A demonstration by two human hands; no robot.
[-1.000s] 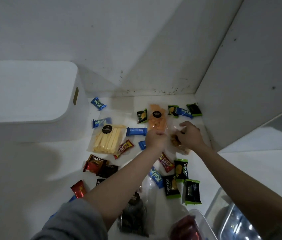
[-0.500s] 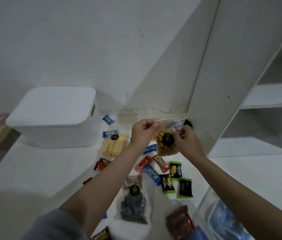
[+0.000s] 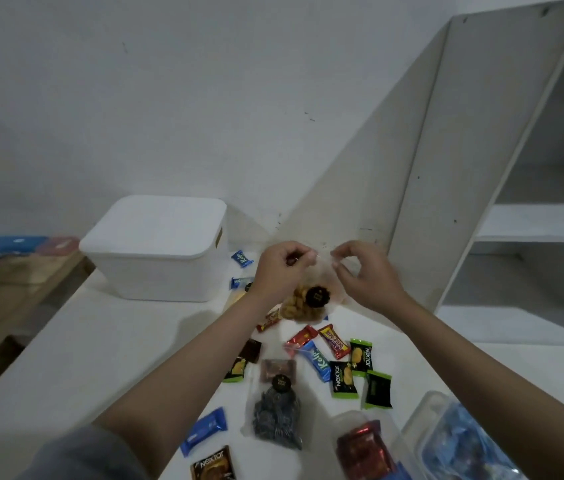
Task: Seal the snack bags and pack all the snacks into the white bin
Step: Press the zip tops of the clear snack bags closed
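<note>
I hold a clear snack bag [image 3: 308, 303] of golden-brown pieces with a round black label above the table. My left hand [image 3: 282, 268] pinches the bag's top edge at its left end. My right hand [image 3: 365, 271] pinches the same edge at its right end. The white bin [image 3: 159, 251], lid on, stands to the left at the back of the white table [image 3: 76, 358]. A clear bag of dark snacks [image 3: 277, 410] lies near me. Several small wrapped snacks, such as a green-edged Nextar packet [image 3: 342, 379] and a blue Kalpa bar [image 3: 318, 363], lie scattered around it.
Clear plastic containers with red [image 3: 363, 445] and blue [image 3: 464, 441] wrapped sweets sit at the near right. A white shelf unit [image 3: 533, 220] rises on the right. A wooden surface [image 3: 3, 278] with blue and pink items lies beyond the table's left edge.
Both hands lifted the golden snack bag off the table and raised it. They now pinch its top edge further apart. The view tilted upward.
</note>
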